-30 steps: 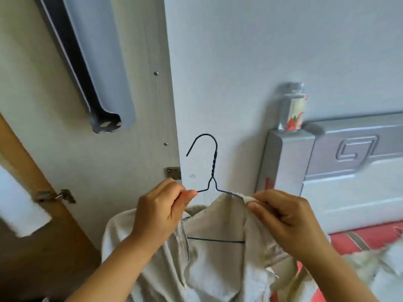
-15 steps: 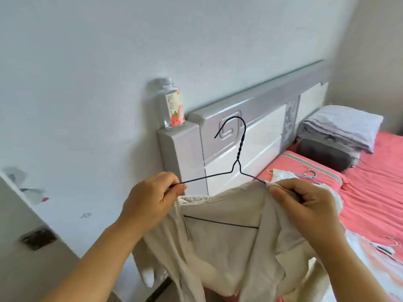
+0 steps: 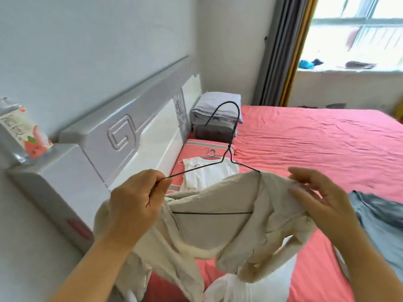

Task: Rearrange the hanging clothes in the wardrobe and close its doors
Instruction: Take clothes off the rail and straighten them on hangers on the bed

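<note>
L hand [image 3: 135, 201] pinches thin wire hanger [image 3: 226, 153]; R hand [image 3: 314, 192] grips crumpled beige jacket [image 3: 218, 232] shoulder.

Wire hanger [image 3: 212, 213] showing black | jacket [image 3: 220, 232] showing plain beige | bed sheet [image 3: 316, 149] showing plain coral pink | headboard [image 3: 135, 118] showing grey with white panels | folded bedding [image 3: 218, 105] showing pale lilac | curtain [image 3: 281, 51] showing grey with mustard edge

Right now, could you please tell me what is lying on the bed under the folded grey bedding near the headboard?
The folded grey bedding rests on a dark grey cushion, which sits on the pink bed sheet. The wire hanger crosses in front; what the cushion covers cannot be seen.
</note>
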Action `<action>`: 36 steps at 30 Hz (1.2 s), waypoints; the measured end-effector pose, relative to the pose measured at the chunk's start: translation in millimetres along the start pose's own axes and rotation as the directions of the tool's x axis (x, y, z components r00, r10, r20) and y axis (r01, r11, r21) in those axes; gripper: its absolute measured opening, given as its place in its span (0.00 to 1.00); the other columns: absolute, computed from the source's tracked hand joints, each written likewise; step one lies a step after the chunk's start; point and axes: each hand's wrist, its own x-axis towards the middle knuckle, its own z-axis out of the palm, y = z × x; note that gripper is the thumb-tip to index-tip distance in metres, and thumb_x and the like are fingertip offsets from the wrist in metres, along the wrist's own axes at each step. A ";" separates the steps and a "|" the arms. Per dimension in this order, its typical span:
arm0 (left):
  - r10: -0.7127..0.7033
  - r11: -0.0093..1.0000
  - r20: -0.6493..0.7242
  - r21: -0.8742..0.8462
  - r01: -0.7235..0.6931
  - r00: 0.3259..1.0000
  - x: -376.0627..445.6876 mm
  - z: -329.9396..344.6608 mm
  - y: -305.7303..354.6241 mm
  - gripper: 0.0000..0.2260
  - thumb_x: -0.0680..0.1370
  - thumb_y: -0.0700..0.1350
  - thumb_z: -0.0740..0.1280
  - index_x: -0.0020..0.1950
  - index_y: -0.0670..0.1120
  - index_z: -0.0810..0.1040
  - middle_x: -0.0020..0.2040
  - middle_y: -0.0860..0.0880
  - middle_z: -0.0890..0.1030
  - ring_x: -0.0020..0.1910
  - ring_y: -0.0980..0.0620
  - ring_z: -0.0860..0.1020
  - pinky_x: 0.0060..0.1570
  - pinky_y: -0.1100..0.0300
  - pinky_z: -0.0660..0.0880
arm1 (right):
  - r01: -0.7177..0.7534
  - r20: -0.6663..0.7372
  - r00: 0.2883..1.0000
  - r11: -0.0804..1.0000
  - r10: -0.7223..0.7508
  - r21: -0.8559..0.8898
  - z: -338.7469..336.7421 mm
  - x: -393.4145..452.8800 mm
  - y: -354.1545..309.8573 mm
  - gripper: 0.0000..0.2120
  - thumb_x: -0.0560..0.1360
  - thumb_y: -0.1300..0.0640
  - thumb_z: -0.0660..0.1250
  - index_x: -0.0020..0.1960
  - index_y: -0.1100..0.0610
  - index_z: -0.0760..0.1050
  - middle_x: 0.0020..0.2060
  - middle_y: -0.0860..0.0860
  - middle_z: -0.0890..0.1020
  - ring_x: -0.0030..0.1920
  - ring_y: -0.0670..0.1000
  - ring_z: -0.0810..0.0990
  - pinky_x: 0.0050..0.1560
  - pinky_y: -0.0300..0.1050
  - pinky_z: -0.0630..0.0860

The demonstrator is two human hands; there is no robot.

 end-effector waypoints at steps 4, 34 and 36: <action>0.023 0.994 0.033 -0.104 -0.019 0.999 26.1 33.3 22.3 0.13 0.75 0.54 0.63 0.40 0.45 0.77 0.32 0.56 0.75 0.36 0.56 0.70 0.33 0.71 0.65 | -0.083 -0.113 0.991 0.988 0.069 -0.126 -31.5 -5.4 12.7 0.20 0.67 0.54 0.73 0.58 0.46 0.75 0.52 0.41 0.79 0.52 0.35 0.76 0.55 0.34 0.71; 0.575 0.626 -0.083 -0.596 -0.503 0.814 196.9 338.2 303.3 0.16 0.76 0.56 0.61 0.43 0.47 0.82 0.32 0.51 0.78 0.34 0.47 0.77 0.31 0.54 0.73 | -0.203 -0.783 0.616 0.978 0.089 -0.048 -275.4 45.5 50.7 0.17 0.75 0.71 0.62 0.47 0.50 0.79 0.40 0.47 0.84 0.36 0.45 0.82 0.40 0.36 0.79; 0.565 0.596 -0.080 -0.649 -0.473 0.821 203.0 355.1 317.0 0.16 0.76 0.56 0.61 0.43 0.46 0.82 0.34 0.50 0.80 0.35 0.47 0.78 0.32 0.53 0.74 | -0.310 -0.765 0.642 0.927 0.042 -0.210 -284.6 44.7 52.1 0.17 0.74 0.70 0.65 0.48 0.47 0.78 0.45 0.44 0.83 0.40 0.38 0.81 0.41 0.29 0.76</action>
